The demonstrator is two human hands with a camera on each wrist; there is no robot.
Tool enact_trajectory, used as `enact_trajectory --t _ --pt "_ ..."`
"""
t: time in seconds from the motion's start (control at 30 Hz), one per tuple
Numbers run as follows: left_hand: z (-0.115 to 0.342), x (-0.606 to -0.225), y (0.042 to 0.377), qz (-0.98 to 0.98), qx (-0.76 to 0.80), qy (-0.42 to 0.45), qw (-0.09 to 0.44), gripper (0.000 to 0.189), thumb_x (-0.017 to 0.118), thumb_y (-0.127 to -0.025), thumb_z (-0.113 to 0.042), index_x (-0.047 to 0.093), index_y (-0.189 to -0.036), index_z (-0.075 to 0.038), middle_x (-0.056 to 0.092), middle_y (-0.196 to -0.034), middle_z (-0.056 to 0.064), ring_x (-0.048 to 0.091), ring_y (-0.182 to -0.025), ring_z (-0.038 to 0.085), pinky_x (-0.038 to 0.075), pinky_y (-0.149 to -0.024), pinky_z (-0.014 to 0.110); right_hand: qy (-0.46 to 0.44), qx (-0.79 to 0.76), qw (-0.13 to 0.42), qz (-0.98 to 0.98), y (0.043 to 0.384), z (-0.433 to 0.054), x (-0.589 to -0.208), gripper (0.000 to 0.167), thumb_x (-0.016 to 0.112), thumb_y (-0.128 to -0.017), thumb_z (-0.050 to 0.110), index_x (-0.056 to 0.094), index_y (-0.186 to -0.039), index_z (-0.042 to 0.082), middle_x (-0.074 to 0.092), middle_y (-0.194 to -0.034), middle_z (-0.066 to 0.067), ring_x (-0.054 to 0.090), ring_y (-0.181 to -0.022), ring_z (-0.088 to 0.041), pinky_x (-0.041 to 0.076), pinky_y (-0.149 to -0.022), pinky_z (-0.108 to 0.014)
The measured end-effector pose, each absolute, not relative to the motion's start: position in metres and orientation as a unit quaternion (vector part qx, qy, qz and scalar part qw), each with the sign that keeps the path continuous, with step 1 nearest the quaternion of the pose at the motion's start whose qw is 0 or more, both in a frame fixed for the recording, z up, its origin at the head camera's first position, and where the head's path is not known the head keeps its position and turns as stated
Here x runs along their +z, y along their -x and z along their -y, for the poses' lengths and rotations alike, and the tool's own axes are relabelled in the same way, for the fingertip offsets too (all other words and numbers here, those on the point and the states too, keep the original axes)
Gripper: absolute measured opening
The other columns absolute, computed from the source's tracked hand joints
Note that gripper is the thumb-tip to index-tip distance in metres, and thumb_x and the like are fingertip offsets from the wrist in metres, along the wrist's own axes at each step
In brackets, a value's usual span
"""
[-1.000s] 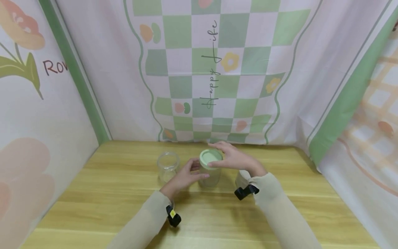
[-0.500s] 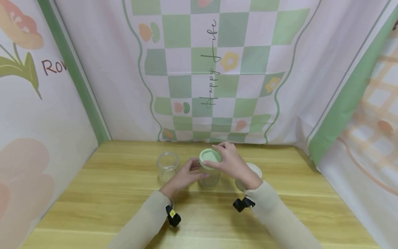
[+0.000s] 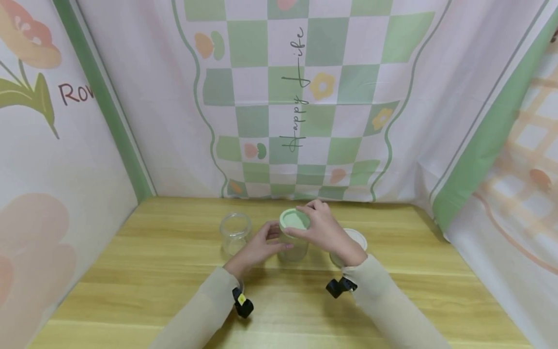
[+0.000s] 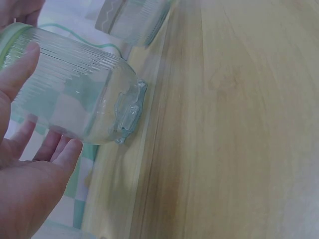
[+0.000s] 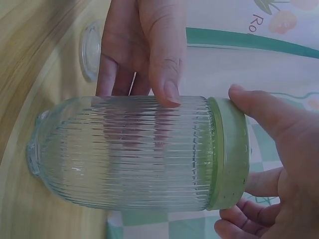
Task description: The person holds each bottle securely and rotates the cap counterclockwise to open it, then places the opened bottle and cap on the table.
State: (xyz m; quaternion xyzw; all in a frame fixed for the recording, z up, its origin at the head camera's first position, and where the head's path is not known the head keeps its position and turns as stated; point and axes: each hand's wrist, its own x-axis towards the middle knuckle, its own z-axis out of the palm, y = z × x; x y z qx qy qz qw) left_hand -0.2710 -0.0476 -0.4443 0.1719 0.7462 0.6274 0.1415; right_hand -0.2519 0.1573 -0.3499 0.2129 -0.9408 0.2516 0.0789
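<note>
Green lid (image 5: 232, 152) caps the ribbed glass jar (image 5: 139, 169), upright between a lidless jar (image 3: 235, 230) and a white-lidded jar (image 3: 358, 237). The left grip (image 3: 258, 248) clasps the ribbed glass jar, the right grip (image 3: 323, 227) pinches the lid; lid-turning seems in hand, calling next for a steady counter-hold.

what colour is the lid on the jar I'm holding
The lid is light green, clearest in the right wrist view.

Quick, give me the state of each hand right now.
Left hand: holding the clear, ribbed glass jar round its side.
Right hand: gripping the round, pale green lid on that jar.
</note>
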Motion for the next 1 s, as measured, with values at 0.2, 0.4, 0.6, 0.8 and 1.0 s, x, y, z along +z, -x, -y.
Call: enact_trajectory --t 0.2,0.4,0.6,0.8,1.0 --pt "0.047 -0.445 0.271 -0.746 0.628 -0.172 0.139 0.076 0.080 -0.086 -0.042 0.041 -0.147 -0.020 0.044 -0.146 0.006 0.041 -0.135 0.031 0.041 -0.108 0.051 -0.238 0.266 0.066 0.932 0.258 -0.164 -0.351 0.075 0.078 -0.085 0.050 0.059 -0.136 -0.001 0.052 -0.123 -0.017 0.047 -0.111 -0.034 0.050 -0.085 -0.047" --pt "0.048 -0.443 0.270 -0.749 0.624 -0.170 0.143 0.077 0.079 -0.086 -0.045 0.040 -0.148 -0.021 0.042 -0.148 0.007 0.038 -0.137 0.031 0.039 -0.109 0.055 -0.272 0.279 0.033 0.920 0.269 -0.174 -0.353 0.077 0.078 -0.084 0.053 0.058 -0.140 0.004 0.051 -0.127 -0.013 0.047 -0.113 -0.029 0.050 -0.085 -0.044" --pt "0.048 -0.444 0.271 -0.749 0.624 -0.169 0.146 0.079 0.079 -0.087 -0.044 0.038 -0.150 -0.020 0.042 -0.149 0.008 0.039 -0.137 0.032 0.040 -0.108 0.055 -0.307 0.294 -0.007 0.905 0.278 -0.181 -0.349 0.076 0.079 -0.084 0.049 0.055 -0.143 0.007 0.048 -0.134 -0.013 0.045 -0.121 -0.031 0.049 -0.091 -0.047" --pt "0.048 -0.445 0.271 -0.748 0.625 -0.171 0.144 0.078 0.079 -0.087 -0.042 0.038 -0.150 -0.019 0.042 -0.149 0.008 0.040 -0.136 0.031 0.040 -0.108 0.055 -0.333 0.326 -0.045 0.884 0.286 -0.189 -0.348 0.073 0.079 -0.085 0.044 0.054 -0.144 0.009 0.047 -0.140 -0.012 0.045 -0.125 -0.032 0.047 -0.094 -0.054" --pt "0.048 -0.445 0.272 -0.749 0.624 -0.171 0.145 0.078 0.079 -0.087 -0.042 0.038 -0.150 -0.019 0.043 -0.148 0.009 0.040 -0.136 0.031 0.041 -0.108 0.054 -0.356 0.345 -0.079 0.865 0.293 -0.195 -0.348 0.067 0.077 -0.085 0.031 0.054 -0.144 0.009 0.046 -0.146 -0.009 0.045 -0.127 -0.030 0.044 -0.098 -0.058"
